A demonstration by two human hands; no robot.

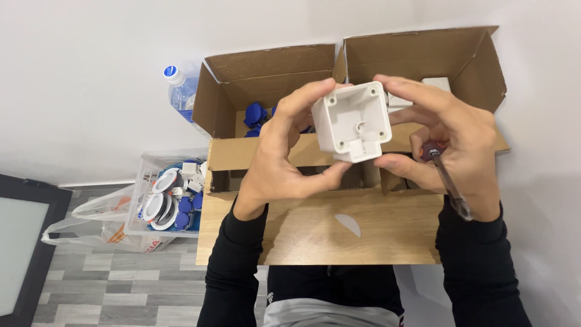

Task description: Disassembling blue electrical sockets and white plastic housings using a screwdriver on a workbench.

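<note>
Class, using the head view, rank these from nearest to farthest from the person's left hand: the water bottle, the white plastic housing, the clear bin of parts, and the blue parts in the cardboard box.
1. White plastic housing: held in the left hand, centre.
2. Blue parts: in the left cardboard box, just beyond the fingers.
3. Clear bin and water bottle: both far left; too close to call.

White box housing (353, 121): smooth matt plastic. Behind it, two boxes (266, 79): brown cardboard, dull, rough torn edges. Under it, table (315, 233): light wood, smooth, grain lines. Right of it, screwdriver (449, 181): shiny metal shaft, red handle. Far left of it, bottle (180, 91): clear glossy plastic. Bag (97, 227): thin, crinkly plastic.
</note>
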